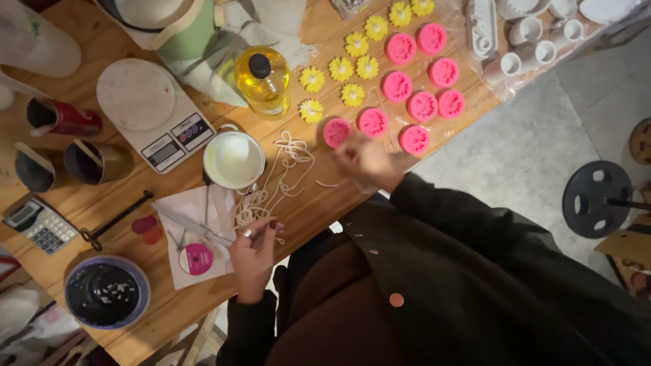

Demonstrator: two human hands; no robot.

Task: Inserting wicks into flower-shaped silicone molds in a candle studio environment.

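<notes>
Wicks point(271, 190), a loose white tangle at frame centre, lie pinched at their lower end by the left hand point(254, 251). Right hand point(366, 163), blurred, grip unclear, hovers by the pink moulds point(413, 102), seemingly placing wicks.

A small craft workshop for candle or soap making.

A wooden worktop point(319, 196) carries rows of pink flower moulds point(420, 81) and yellow flower casts point(352, 64), a tangle of white wick string point(278, 176), a digital scale point(152, 112), a bottle of yellow oil point(263, 80), a white pouring pot point(233, 160), a calculator point(39, 225) and dye-stained cups point(64, 118).
</notes>
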